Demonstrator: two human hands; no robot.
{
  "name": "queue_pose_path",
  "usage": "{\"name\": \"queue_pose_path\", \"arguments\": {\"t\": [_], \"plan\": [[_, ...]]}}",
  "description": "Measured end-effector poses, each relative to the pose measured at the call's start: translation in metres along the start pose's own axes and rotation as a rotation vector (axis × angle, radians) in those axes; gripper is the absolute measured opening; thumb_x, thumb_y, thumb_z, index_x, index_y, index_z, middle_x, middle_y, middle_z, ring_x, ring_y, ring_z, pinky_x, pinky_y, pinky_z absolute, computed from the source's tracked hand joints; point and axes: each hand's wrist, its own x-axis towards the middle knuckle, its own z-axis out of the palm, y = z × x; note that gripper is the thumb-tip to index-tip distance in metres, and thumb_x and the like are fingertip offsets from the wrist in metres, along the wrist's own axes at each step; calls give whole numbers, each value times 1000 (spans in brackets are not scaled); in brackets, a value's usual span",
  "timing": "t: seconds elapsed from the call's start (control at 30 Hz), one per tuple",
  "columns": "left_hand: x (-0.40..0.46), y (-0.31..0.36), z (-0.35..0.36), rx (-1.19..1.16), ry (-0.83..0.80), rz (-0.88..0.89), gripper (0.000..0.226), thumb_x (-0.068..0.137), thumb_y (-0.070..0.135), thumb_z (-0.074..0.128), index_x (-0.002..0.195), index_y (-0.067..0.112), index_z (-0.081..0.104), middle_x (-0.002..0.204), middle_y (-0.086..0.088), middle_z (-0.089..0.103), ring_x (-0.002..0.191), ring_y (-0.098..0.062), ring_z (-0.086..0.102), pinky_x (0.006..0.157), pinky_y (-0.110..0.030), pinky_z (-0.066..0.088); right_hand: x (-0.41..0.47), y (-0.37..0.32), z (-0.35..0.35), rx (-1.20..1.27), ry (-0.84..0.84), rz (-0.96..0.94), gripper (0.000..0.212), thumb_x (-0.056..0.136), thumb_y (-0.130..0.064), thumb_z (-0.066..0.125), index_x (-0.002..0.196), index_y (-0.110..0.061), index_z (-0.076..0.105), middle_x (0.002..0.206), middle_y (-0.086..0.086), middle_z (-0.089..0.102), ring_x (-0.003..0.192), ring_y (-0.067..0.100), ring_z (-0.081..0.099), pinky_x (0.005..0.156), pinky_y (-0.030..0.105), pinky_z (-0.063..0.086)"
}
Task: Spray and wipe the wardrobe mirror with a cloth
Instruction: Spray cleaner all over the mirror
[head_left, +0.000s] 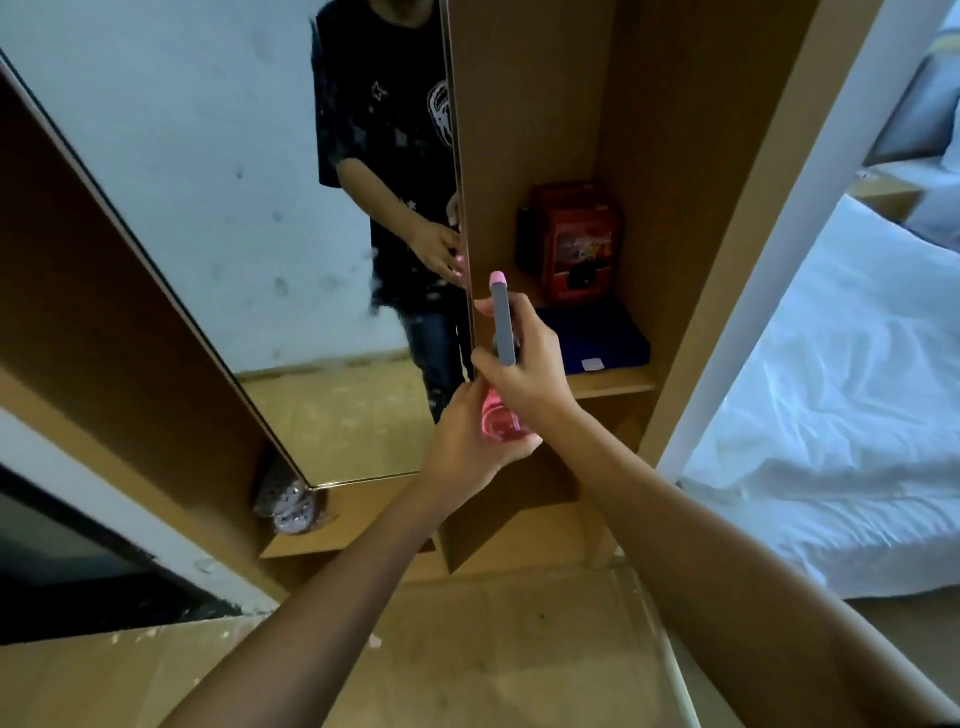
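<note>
Spray bottle gripped between left hand and right hand.

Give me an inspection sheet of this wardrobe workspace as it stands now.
Surface: wardrobe mirror spotted with smudges.
Job's things: spray bottle of pink liquid, grey spray head; cloth not seen.
Clutter: red box and blue folder on a shelf; plastic bag on the lower shelf.
Grippers: left hand holds the bottle's base; right hand grips the spray head.
Cables: nothing seen.
Surroundings: bed with white sheets at right.
</note>
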Motion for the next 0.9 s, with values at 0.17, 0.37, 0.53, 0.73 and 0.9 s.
{"name": "queue_pose_path", "arguments": {"t": [0.17, 0.37, 0.53, 0.73, 0.9], "plan": [[-24, 18, -19, -55, 94, 13, 54, 64, 20, 84, 98, 53, 58, 101, 3, 69, 95, -19, 69, 85, -48, 56, -10, -28, 11, -29, -79, -43, 42, 83, -16, 71, 121, -13, 53, 84, -6, 57, 75, 13, 55, 69, 24, 47], [-54, 47, -45, 35, 188, 36, 50, 69, 21, 84, 105, 41, 55, 102, 8, 69, 95, -10, 68, 84, -38, 58, -19, -64, 24, 5, -148, -85, 43, 83, -18, 72, 120, -12, 52, 104, 1, 62, 85, 8, 57, 69, 11, 44], [-81, 60, -70, 35, 258, 36, 50, 72, 19, 83, 112, 29, 56, 105, 8, 68, 97, -6, 66, 84, -28, 57, -30, -92, 47, 53, -177, -88, 38, 82, -17, 73, 114, -10, 52, 100, 6, 61, 84, 16, 59, 68, 15, 44], [-90, 58, -125, 13, 327, 10, 63, 67, 16, 86, 120, 19, 51, 105, 4, 68, 93, -11, 69, 83, -39, 59, -22, -132, 95, 57, -189, -139, 29, 78, -12, 68, 101, -4, 53, 93, 17, 59, 77, 31, 54, 72, 44, 49], [-89, 55, -187, 0, 343, 67, 58, 66, 11, 86, 115, 17, 55, 102, 3, 69, 91, -12, 69, 79, -29, 58, -2, -164, 146, 73, -164, -167, 29, 77, -13, 67, 101, -4, 52, 92, 18, 60, 67, 18, 47, 69, 45, 49]]}}
